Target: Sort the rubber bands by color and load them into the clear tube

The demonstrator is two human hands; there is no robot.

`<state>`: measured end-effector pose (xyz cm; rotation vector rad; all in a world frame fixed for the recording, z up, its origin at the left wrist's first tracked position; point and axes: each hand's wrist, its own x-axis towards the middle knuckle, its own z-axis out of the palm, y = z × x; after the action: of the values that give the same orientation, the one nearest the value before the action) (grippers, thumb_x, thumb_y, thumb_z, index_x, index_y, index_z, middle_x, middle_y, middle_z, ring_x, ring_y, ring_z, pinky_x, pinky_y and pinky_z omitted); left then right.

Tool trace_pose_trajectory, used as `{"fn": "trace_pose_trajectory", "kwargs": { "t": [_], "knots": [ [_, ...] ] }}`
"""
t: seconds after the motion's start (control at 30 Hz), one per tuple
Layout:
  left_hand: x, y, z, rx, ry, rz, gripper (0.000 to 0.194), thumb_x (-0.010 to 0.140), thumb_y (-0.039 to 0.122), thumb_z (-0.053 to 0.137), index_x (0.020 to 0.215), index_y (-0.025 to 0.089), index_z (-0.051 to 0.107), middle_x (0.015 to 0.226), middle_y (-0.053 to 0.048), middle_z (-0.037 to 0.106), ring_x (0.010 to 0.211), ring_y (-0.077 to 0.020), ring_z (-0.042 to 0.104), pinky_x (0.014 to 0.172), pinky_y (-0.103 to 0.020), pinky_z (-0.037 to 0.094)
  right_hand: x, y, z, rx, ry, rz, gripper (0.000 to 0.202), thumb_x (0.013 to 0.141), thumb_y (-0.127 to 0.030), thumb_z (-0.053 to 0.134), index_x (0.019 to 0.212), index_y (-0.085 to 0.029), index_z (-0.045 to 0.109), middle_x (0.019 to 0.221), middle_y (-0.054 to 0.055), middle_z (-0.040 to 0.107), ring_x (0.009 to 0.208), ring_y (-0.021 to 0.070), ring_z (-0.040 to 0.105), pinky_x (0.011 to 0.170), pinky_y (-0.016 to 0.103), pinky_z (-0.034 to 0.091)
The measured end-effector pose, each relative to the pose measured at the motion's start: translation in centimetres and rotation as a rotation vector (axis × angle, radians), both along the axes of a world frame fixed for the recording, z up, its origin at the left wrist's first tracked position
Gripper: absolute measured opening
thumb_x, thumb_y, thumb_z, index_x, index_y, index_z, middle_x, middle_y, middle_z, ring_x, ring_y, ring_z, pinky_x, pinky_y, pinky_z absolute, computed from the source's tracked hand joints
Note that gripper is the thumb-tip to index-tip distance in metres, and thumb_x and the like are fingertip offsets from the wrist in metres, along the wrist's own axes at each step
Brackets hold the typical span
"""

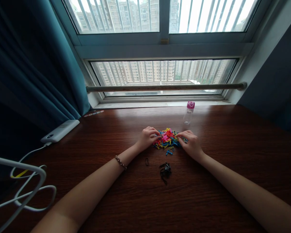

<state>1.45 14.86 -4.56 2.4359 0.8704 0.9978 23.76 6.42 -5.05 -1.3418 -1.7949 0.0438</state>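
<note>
A pile of small colourful elastic hair ties (168, 136), pink, red, yellow and blue, lies on the brown wooden table (106, 200). At the pile's left edge is my left hand (147, 138), its fingers bent a little and the thumb apart from them. My right hand (190, 145) touches the right edge with fingers stretched and the thumb apart. Whether anything small sits at the fingertips is too fine to see. Nearer to me is a little heap of black hair ties (165, 170). One dark loop (146, 161) lies by itself to its left.
Behind the pile stands a clear bottle with a pink cap (190, 105). A white power strip (60, 131) with white cables (36, 194) lies at the left, beside a blue curtain (38, 64). A metal rail (165, 87) crosses the window at the table's far edge.
</note>
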Motion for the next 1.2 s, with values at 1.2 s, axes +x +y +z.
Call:
{"fn": "trace_pose_trajectory", "kwargs": {
  "t": [1.2],
  "knots": [
    [-0.01,-0.24,0.43,-0.071,0.0,-0.005,0.031,0.067,0.004,0.043,0.079,0.02,0.067,0.082,-0.002,0.064,0.084,-0.0182,0.053,0.082,-0.031,0.04,0.31,0.29,-0.25,0.003,0.062,-0.078,0.018,0.077,-0.018,0.048,0.086,-0.019,0.064,0.086,0.006,0.065,0.082,0.0218,0.056,0.077,0.037,0.044]
  ]
}}
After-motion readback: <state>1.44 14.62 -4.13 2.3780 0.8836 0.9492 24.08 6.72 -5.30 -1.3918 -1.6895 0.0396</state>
